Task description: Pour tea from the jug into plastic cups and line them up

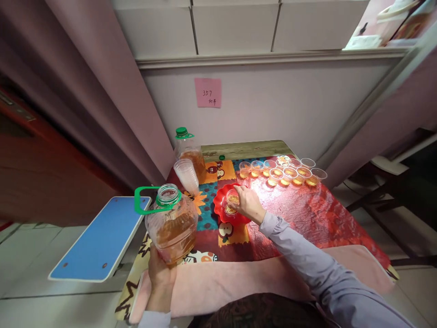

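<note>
My left hand (pixel 160 271) is wrapped round the lower part of a clear plastic jug (pixel 175 237) of amber liquid; its neck is uncapped and a green handle sticks out to the left. In my right hand (pixel 251 203) is a clear plastic cup (pixel 232 198) with a little amber liquid in it. That cup is over a red scalloped bowl (pixel 218 209), and I cannot tell whether it touches the bottom. To the right stand several similar cups (pixel 290 175) in rows, each holding some amber liquid.
A stack of clear cups (pixel 187 175) leans behind the jug, beside a second jug (pixel 194 159) with a green cap. A loose green cap (pixel 221 157) lies at the back. A pink cloth (pixel 232 282) covers the near table edge. A blue board (pixel 102 237) is at left.
</note>
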Action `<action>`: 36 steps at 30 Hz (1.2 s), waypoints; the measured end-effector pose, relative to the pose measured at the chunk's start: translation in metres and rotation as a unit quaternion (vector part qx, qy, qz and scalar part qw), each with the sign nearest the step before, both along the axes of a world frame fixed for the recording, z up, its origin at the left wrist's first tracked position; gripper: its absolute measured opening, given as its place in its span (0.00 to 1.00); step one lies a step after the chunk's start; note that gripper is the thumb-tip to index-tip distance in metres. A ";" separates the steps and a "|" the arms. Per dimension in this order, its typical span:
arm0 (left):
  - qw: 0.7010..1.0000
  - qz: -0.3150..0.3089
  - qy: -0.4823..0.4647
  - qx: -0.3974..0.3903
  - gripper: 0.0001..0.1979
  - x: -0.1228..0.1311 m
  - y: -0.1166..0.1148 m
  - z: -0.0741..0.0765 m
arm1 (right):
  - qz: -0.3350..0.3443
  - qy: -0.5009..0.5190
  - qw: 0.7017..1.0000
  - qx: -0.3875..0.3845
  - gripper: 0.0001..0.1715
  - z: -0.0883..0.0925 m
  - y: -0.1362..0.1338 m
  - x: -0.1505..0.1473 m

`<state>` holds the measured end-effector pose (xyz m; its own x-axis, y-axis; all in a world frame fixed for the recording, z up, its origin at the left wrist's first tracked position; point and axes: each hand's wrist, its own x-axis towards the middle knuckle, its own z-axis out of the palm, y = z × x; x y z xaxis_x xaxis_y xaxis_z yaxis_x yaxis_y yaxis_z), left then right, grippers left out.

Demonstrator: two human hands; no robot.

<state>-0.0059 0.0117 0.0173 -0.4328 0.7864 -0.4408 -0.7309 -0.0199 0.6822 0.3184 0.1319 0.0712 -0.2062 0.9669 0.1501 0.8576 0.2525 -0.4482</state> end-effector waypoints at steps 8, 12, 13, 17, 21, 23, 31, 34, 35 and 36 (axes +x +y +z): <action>0.996 0.030 0.076 -0.044 0.19 0.022 0.007 0.026 | -0.019 0.087 0.994 0.070 0.45 0.008 0.019 0.033; 0.994 0.047 0.076 -0.066 0.14 0.018 0.007 0.025 | -0.081 0.079 0.984 0.141 0.49 0.013 0.044 0.078; 0.993 0.052 0.077 -0.072 0.13 0.016 0.007 0.023 | -0.089 0.059 0.982 0.156 0.49 0.011 0.050 0.090; 0.992 0.060 0.082 -0.080 0.12 0.013 0.007 0.018 | -0.131 -0.013 0.975 0.177 0.45 -0.009 0.070 0.125; 0.992 0.064 0.089 -0.067 0.14 0.017 0.008 0.021 | -0.150 -0.039 0.973 0.173 0.44 -0.032 0.076 0.138; 0.991 0.069 0.089 -0.074 0.13 0.018 0.008 0.024 | -0.156 -0.053 0.973 0.163 0.45 -0.039 0.077 0.139; 0.990 0.073 0.089 -0.078 0.11 0.017 0.007 0.027 | -0.165 -0.064 0.974 0.140 0.46 -0.042 0.078 0.134; 0.991 0.064 0.087 -0.077 0.13 0.018 0.006 0.029 | -0.165 -0.066 0.975 0.133 0.44 -0.042 0.076 0.133; 0.991 0.063 0.085 -0.078 0.14 0.018 0.006 0.029 | -0.166 -0.067 0.975 0.130 0.44 -0.042 0.076 0.133; 0.991 0.063 0.084 -0.079 0.15 0.018 0.006 0.029 | -0.167 -0.068 0.975 0.128 0.43 -0.043 0.075 0.133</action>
